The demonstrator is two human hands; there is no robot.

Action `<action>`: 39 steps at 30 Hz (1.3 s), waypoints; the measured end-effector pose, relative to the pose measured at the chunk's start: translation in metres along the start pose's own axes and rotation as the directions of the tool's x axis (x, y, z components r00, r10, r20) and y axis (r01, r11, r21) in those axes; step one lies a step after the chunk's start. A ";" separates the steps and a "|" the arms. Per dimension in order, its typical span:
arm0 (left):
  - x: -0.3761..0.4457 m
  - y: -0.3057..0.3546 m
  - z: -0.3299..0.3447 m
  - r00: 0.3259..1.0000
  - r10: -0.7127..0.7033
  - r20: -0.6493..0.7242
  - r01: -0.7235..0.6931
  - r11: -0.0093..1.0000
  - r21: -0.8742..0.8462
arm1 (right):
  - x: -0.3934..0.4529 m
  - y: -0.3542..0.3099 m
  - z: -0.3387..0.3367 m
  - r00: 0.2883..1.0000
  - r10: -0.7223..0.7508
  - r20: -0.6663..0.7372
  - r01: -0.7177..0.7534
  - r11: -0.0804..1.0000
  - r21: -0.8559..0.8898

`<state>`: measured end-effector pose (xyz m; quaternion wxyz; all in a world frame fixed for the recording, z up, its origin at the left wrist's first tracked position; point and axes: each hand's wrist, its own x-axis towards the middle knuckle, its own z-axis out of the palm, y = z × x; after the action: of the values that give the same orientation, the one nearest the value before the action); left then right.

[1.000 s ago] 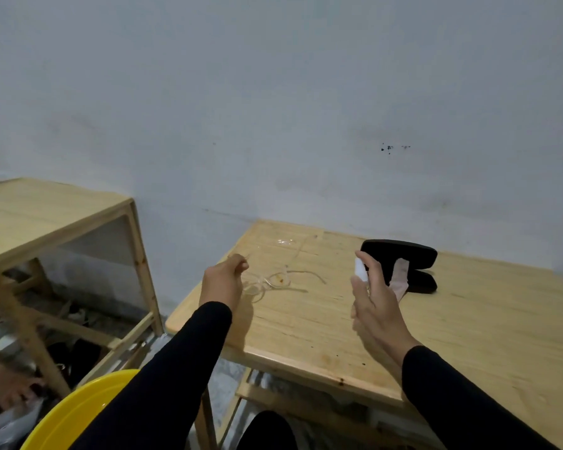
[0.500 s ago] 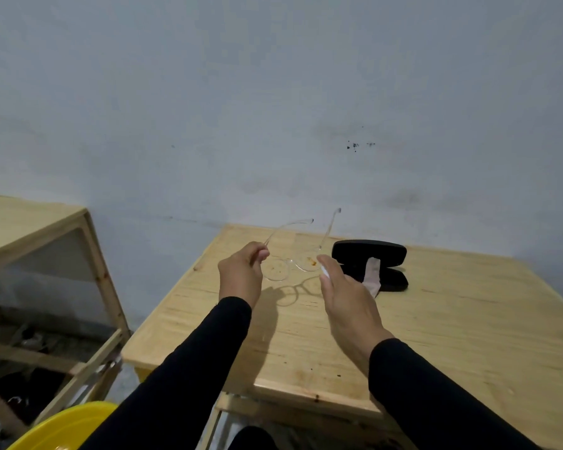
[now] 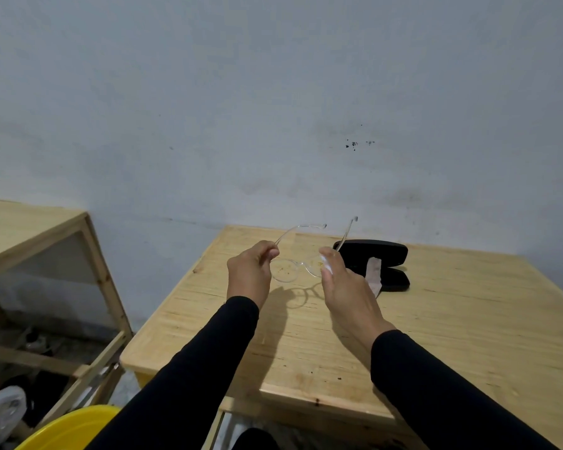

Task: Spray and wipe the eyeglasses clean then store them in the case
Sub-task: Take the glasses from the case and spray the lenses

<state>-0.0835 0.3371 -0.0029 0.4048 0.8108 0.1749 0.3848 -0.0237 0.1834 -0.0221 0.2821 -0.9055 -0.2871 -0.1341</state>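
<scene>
Glasses, clear-framed, hang in the air above the far left part of the bench, held at both ends, their temples open and pointing up toward the wall. Their shadow falls on the wood just below.

The bench is pale wood, its far edge against the grey wall. A second wooden table stands well apart to the left, and a yellow tub sits low beside the bench's near left corner.

The black case lies open near the far edge, just right of the glasses and partly hidden behind the right hand. A pale cloth sticks out of its mouth.

The left hand pinches the left end of the frame between thumb and curled fingers. The right hand's fingers are closed around the right lens side, with something small and whitish pressed under the thumb; what it is cannot be told.
</scene>
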 end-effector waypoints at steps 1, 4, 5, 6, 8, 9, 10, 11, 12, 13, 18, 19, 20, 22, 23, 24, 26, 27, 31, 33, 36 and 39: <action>0.000 0.001 0.001 1.000 0.007 -0.001 -0.007 1.000 0.000 | -0.002 -0.005 0.000 1.000 -0.022 0.020 0.021 1.000 0.021; -0.001 0.004 0.003 1.000 0.020 0.009 -0.020 1.000 -0.004 | -0.005 -0.017 -0.001 0.991 -0.106 0.078 0.094 0.985 0.141; -0.002 0.005 0.004 1.000 0.021 0.016 -0.021 1.000 -0.012 | -0.005 -0.020 -0.001 0.988 -0.128 0.085 0.114 0.982 0.154; -0.002 0.006 0.004 1.000 0.020 0.022 -0.020 1.000 -0.020 | -0.006 -0.022 0.000 0.986 -0.143 0.086 0.128 0.979 0.156; -0.003 0.007 0.005 0.999 0.019 0.029 -0.019 0.999 -0.032 | -0.006 -0.023 0.003 0.985 -0.155 0.076 0.141 0.977 0.162; -0.003 0.008 0.005 0.999 0.020 0.032 -0.019 0.999 -0.035 | -0.005 -0.024 0.004 0.986 -0.154 0.070 0.140 0.976 0.165; -0.003 0.008 0.006 0.999 0.022 0.033 -0.021 0.999 -0.036 | -0.005 -0.023 0.006 0.987 -0.154 0.055 0.143 0.974 0.175; -0.002 0.008 0.006 0.999 0.024 0.033 -0.022 0.999 -0.038 | -0.004 -0.024 0.008 0.987 -0.160 0.032 0.151 0.969 0.194; -0.002 0.008 0.005 0.999 0.025 0.031 -0.024 0.999 -0.040 | -0.004 -0.023 0.008 0.986 -0.168 0.005 0.163 0.964 0.212; -0.002 0.008 0.004 0.999 0.027 0.024 -0.026 0.999 -0.042 | -0.005 -0.022 0.008 0.986 -0.166 -0.027 0.168 0.958 0.232; 0.003 0.008 -0.002 0.998 -0.028 -0.057 0.020 0.991 -0.136 | -0.013 -0.002 0.003 0.943 0.328 0.053 -0.226 0.516 0.826; 0.005 0.008 -0.003 0.996 -0.044 -0.075 0.030 0.985 -0.169 | -0.013 0.003 0.001 0.908 0.384 0.166 -0.294 0.306 0.905; 0.006 0.009 -0.002 0.994 -0.049 -0.093 0.030 0.981 -0.194 | -0.013 0.007 -0.001 0.886 0.387 0.254 -0.330 0.143 0.933; 0.008 0.011 0.000 0.992 -0.042 -0.117 0.015 0.974 -0.226 | -0.010 0.011 -0.008 0.876 0.332 0.351 -0.350 -0.067 0.934; 0.009 0.013 0.001 0.992 -0.039 -0.123 0.009 0.972 -0.236 | -0.008 0.010 -0.012 0.880 0.300 0.369 -0.346 -0.130 0.929; 0.010 0.015 0.003 0.991 -0.034 -0.128 0.002 0.970 -0.243 | -0.006 0.009 -0.015 0.887 0.276 0.371 -0.336 -0.168 0.927; 0.010 0.019 0.005 0.991 -0.024 -0.135 -0.012 0.966 -0.258 | -0.002 0.007 -0.022 0.898 0.251 0.361 -0.315 -0.205 0.926; 0.010 0.020 0.006 0.990 -0.020 -0.137 -0.018 0.964 -0.265 | 0.000 0.006 -0.023 0.900 0.246 0.359 -0.312 -0.212 0.926; 0.009 0.026 0.009 0.992 -0.019 -0.128 -0.020 0.953 -0.302 | 0.001 0.004 -0.019 0.888 0.202 0.413 -0.354 -0.273 0.895; 0.009 0.030 0.010 0.992 -0.008 -0.128 -0.032 0.952 -0.306 | -0.001 0.000 -0.014 0.877 0.155 0.454 -0.396 -0.300 0.868; 0.007 0.037 0.014 0.992 0.008 -0.128 -0.049 0.947 -0.318 | -0.002 -0.010 -0.006 0.865 0.102 0.492 -0.449 -0.286 0.847; 0.007 0.041 0.018 0.993 0.010 -0.119 -0.050 0.939 -0.341 | 0.001 -0.019 0.000 0.858 0.047 0.512 -0.481 -0.279 0.831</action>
<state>-0.0667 0.3074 0.0261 0.5232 0.7067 0.1158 0.4619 -0.0343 0.1961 -0.0133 0.8490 -0.3958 -0.1054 0.3337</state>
